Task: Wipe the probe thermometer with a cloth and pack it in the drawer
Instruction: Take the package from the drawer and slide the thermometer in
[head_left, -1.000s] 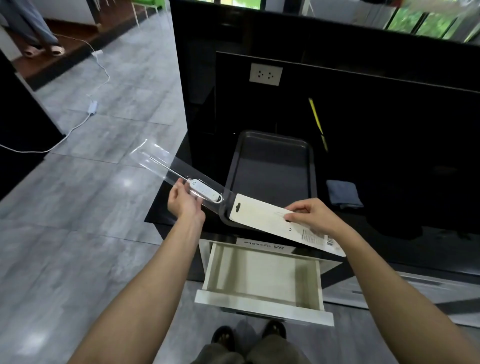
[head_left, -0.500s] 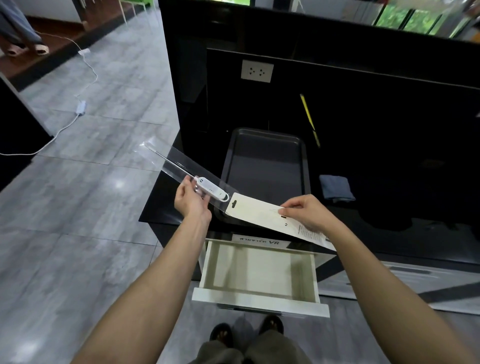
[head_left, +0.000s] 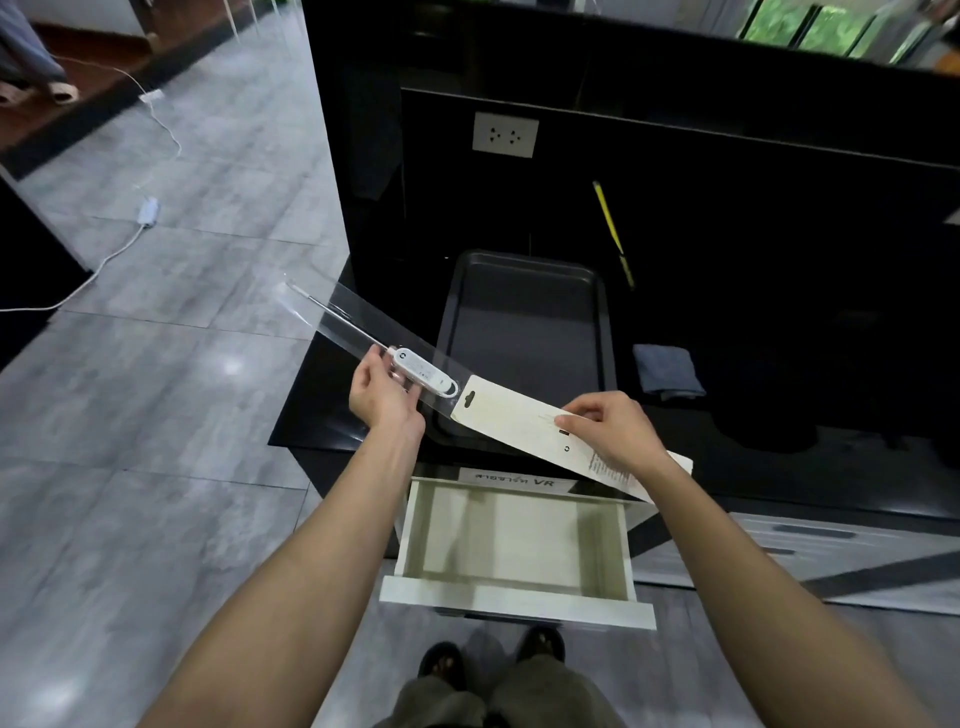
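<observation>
The white probe thermometer lies inside a clear plastic sleeve, its thin metal probe pointing up-left. My left hand grips the sleeve at the thermometer's white body. My right hand pinches the cream cardboard insert, which sticks out of the sleeve's right end. Both are held above the front edge of the black counter. A folded grey-blue cloth lies on the counter to the right. Below my hands a white drawer stands pulled out with nothing in it.
A dark baking tray sits on the black counter behind my hands. A yellow stick leans further back, below a wall socket. A white cable and adapter lie on the grey tiled floor at left.
The cardboard insert has slid further out of the clear sleeve to the right, away from the thermometer. My left hand keeps hold of the sleeve.
</observation>
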